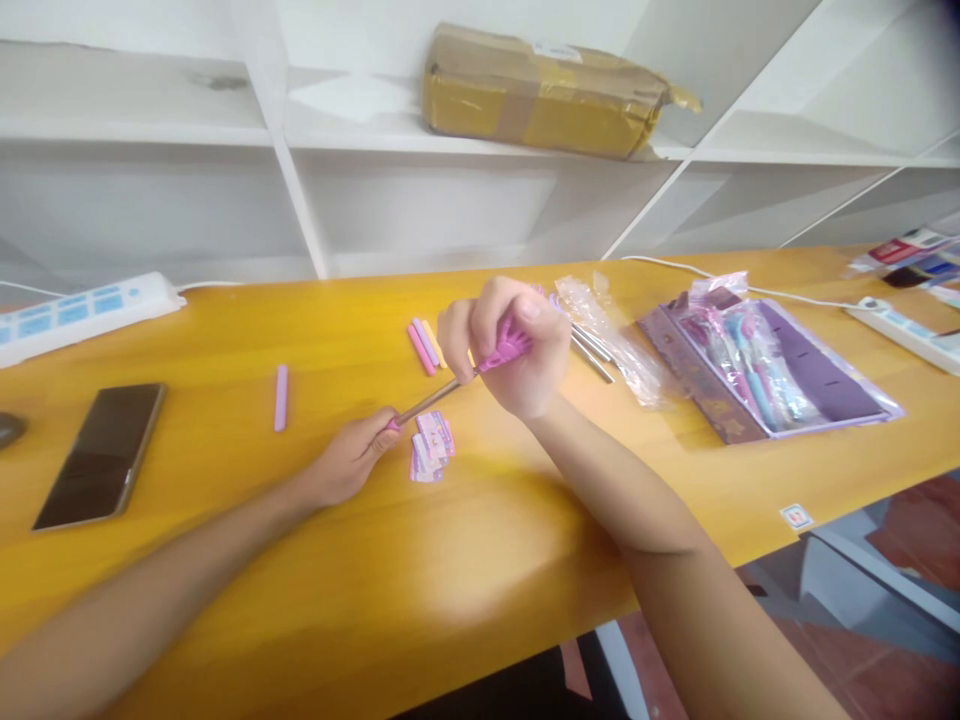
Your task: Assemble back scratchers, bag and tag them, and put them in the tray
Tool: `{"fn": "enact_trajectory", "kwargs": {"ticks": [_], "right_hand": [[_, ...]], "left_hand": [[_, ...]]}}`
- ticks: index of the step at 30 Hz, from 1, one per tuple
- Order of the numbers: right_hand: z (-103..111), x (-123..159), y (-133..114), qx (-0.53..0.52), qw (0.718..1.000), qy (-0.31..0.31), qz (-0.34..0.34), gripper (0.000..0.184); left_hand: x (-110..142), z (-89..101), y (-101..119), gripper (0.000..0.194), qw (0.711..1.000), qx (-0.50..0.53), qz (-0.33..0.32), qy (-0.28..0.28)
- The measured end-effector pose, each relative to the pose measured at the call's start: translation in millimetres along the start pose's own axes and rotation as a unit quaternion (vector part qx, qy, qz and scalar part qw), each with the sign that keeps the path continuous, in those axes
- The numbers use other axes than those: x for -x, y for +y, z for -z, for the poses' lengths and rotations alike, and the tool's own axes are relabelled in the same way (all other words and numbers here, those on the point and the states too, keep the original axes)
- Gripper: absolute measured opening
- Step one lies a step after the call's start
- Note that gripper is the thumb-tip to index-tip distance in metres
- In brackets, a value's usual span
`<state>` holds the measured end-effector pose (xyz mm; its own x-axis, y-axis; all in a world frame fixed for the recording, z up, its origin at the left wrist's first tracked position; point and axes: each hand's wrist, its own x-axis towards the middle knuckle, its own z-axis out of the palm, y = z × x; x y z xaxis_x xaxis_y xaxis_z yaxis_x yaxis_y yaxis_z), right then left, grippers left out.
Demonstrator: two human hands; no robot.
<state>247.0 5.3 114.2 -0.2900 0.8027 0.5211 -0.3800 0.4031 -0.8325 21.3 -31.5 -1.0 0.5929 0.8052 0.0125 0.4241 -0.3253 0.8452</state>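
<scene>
Between my hands is a telescopic back scratcher with a thin metal rod and a pink claw-shaped head point(507, 343). My left hand point(352, 455) is closed on its lower end, where a bit of pink shows at the thumb. My right hand point(514, 345) curls its fingers round the pink head, raised above the table. Below the rod lie several small printed cards point(431, 447), overlapping. Behind my right hand are pink, purple and yellow tubes point(421, 347) and several metal rods point(592, 352), partly hidden. A single purple tube point(280, 397) lies to the left.
A phone point(101, 455) and a white power strip point(82, 315) are on the left. Clear plastic wrappers point(615, 340) lie beside an open purple box point(825, 375) holding bagged items. Another power strip point(911, 330) is at the right. A taped cardboard box point(547, 95) sits on the shelf.
</scene>
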Motion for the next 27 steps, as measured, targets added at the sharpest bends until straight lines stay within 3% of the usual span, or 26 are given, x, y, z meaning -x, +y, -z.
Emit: {"fn": "enact_trajectory", "kwargs": {"ticks": [15, 22, 27], "right_hand": [[5, -6, 3, -0.026, 0.999, -0.015, 0.019, 0.055], [12, -20, 8, -0.035, 0.997, -0.019, -0.064, 0.061], [18, -18, 7, -0.015, 0.995, -0.050, -0.079, 0.071]], "left_hand": [[0, 0.7, 1, 0.044, 1.000, 0.013, 0.001, 0.000], [-1, 2.2, 3, 0.045, 0.997, 0.074, 0.023, 0.002], [0, 1.6, -1, 0.047, 0.995, 0.092, 0.024, -0.001]]}}
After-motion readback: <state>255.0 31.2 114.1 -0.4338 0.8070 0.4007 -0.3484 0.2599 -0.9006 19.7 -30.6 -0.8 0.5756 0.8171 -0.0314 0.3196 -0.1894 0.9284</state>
